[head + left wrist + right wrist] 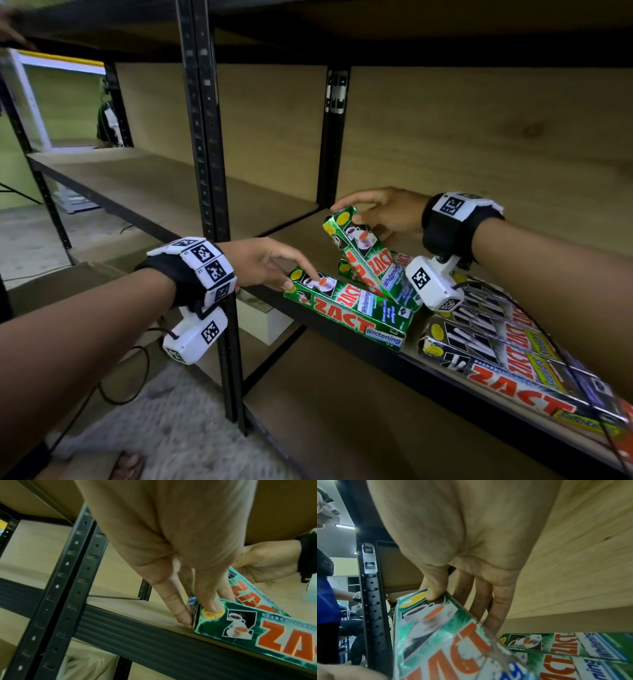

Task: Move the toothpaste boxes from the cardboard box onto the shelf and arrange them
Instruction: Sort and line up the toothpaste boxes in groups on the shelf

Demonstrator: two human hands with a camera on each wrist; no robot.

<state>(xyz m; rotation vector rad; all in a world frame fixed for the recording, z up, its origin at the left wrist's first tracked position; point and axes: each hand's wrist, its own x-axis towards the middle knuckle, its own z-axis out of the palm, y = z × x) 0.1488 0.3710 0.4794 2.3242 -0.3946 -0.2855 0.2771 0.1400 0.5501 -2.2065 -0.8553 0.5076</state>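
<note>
A green Zact toothpaste box (pixel 346 308) lies flat along the front edge of the wooden shelf (pixel 301 240). My left hand (pixel 287 274) touches its left end with straight fingers (pixel 178 609); one fingertip lies on the yellow badge. My right hand (pixel 363 219) grips a second green box (pixel 368 253) by its upper end, tilted up off the shelf. Its thumb (pixel 435 593) is on the printed face and the fingers (pixel 494 608) are behind. More green boxes (pixel 573 645) lie flat under the tilted one.
Black-and-silver Zact boxes (pixel 507 349) lie in a row at the right of the shelf. A black upright post (pixel 209 154) stands just left of my left hand. The shelf board runs bare to the left and back. Another person (pixel 325 601) stands further left.
</note>
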